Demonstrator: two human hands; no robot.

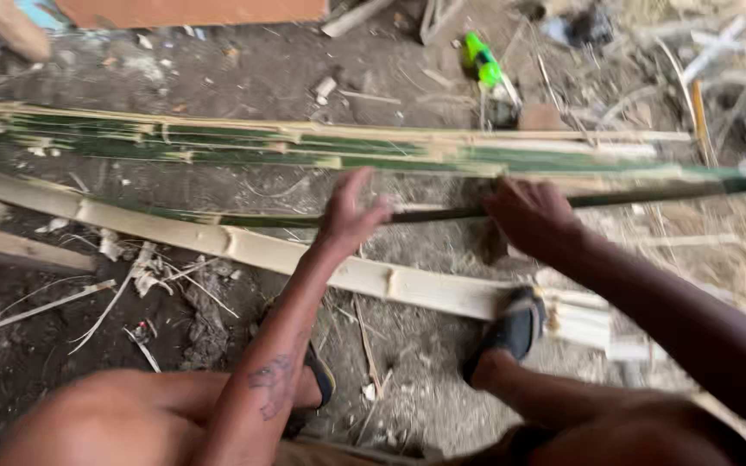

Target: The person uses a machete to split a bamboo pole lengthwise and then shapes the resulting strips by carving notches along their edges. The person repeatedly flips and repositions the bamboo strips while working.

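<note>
Two hands show mid-frame: the left hand (349, 216) and the right hand (530, 216). One thin dark bamboo strip (442, 214) runs under them. One pale split bamboo half (243, 246) crosses the lower left. One black sandal (511, 332) shows clearly. One green bottle (482, 62) lies at upper centre. The green bamboo slats (218, 142) across the upper frame overlap too much to count.

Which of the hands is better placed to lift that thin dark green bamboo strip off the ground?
Probably the right hand: its fingers already curl over the thin bamboo strip. The left hand has fingers spread open beside it, so it looks less ready.
</note>
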